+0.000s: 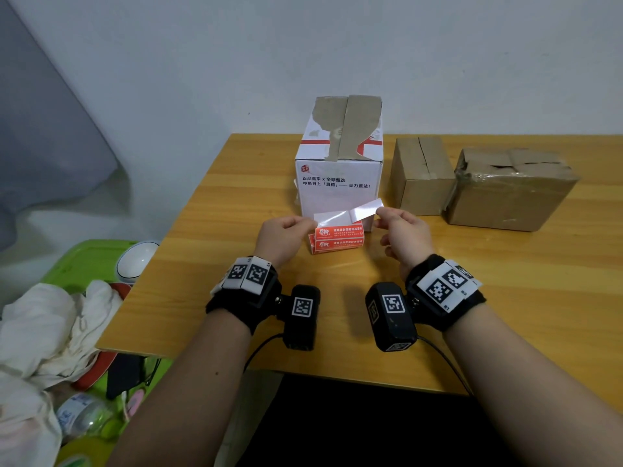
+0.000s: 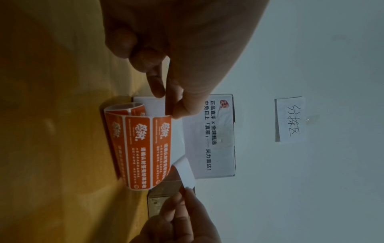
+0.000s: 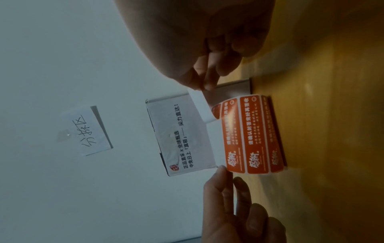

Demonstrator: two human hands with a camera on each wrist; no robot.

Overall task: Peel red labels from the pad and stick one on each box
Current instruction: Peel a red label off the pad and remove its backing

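A curled pad of red labels rests on the wooden table in front of the white printed box. My left hand pinches the pad's left edge, which the left wrist view shows as the backing strip between thumb and finger. My right hand pinches the end of a half-peeled label with its white back facing up; its other end still clings to the pad. Two brown cardboard boxes stand to the right of the white one.
A handwritten paper note hangs on the wall behind the boxes. Left of the table, a green bin holds white cloth, a white round object and a plastic bottle. The table's near edge runs just below my wrists.
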